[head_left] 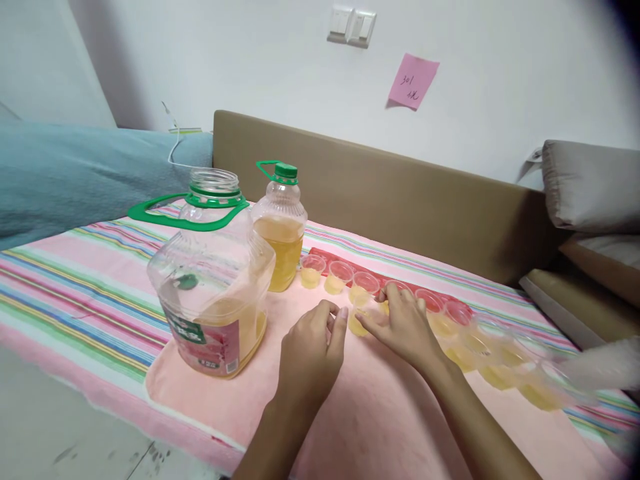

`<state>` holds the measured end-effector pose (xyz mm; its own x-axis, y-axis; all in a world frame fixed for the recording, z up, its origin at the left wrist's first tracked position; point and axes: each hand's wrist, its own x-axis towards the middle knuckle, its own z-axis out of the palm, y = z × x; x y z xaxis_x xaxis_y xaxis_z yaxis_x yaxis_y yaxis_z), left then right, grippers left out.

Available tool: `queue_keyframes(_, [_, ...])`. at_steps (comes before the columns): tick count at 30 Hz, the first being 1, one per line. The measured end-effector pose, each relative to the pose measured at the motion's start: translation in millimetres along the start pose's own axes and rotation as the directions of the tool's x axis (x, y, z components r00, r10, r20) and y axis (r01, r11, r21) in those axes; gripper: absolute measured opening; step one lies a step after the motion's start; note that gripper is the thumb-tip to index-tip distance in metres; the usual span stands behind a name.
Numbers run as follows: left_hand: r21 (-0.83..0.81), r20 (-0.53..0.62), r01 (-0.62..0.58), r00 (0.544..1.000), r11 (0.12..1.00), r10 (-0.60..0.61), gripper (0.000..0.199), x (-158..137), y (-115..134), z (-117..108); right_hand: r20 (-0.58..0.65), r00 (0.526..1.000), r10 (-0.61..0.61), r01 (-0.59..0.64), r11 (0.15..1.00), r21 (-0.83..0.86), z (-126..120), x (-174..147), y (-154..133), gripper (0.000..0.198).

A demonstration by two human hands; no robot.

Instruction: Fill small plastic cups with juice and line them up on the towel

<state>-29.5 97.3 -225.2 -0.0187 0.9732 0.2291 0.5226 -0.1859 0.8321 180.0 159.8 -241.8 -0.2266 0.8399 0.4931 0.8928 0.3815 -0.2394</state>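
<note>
We see the uncapped bottle (200, 280), then the green-capped bottle (281, 233) behind it; our left hand (310, 350), half open, nothing visible in it, beside a cup (357, 326); our right hand (404, 325), partly spread at that cup — gripping or not, we cannot tell — and more cups (543, 393) rightward.

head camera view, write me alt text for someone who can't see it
A person's right hand is at a small clear cup of yellow liquid, the left hand close by. More such cups stand nearby along a pink mat. At left are a large uncapped jug and, behind it, a green-capped bottle, both partly filled.
</note>
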Motion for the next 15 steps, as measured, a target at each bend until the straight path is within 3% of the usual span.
queue_keyframes(15, [-0.010,-0.001,-0.009,1.000,1.000,0.009,0.032,-0.8,0.2,0.6,0.018,0.999,0.039,-0.038,0.997,-0.072,2.4,1.1,-3.8,0.047])
